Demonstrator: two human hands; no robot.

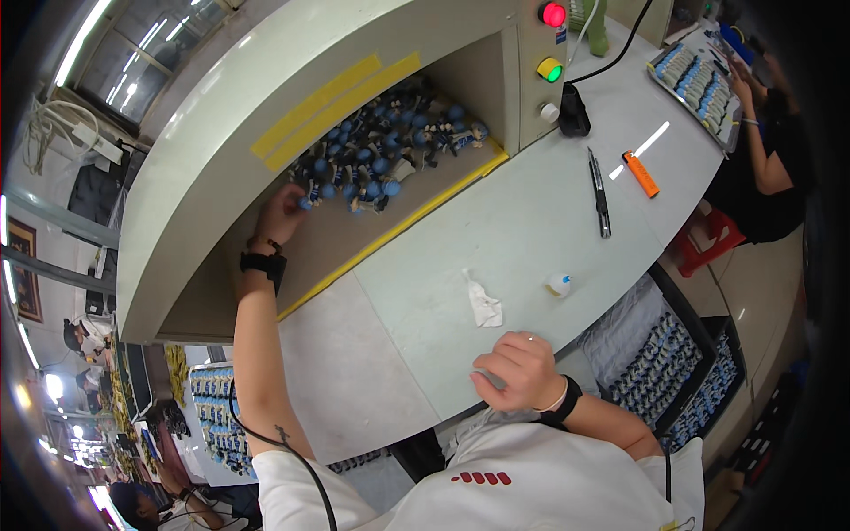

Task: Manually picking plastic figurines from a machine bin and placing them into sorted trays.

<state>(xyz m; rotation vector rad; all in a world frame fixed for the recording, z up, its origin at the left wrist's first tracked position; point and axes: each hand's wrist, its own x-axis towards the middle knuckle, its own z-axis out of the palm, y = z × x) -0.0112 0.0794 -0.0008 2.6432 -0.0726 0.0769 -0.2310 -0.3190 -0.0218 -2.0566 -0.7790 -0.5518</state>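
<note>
My left hand [282, 216] reaches into the wide opening of a cream-coloured cabinet [190, 133]. Its fingers close on a small blue-headed figurine [305, 203] at the near left edge of a heap of similar figurines [376, 150]. Part of those fingertips is hidden. By the table's front edge, my right hand [521, 372] is curled in a loose fist with nothing visible in it. Beyond that hand lie a crumpled white tissue [483, 305] and a small clear bottle with a blue tip [559, 285].
On the table's right lie a black pen-like tool [599, 195] and an orange lighter [640, 174]. A red lamp [552, 14] and a green one [550, 70] glow on the cabinet. Trays of figurines [660, 367] stand below right. A co-worker [768, 159] sits at far right.
</note>
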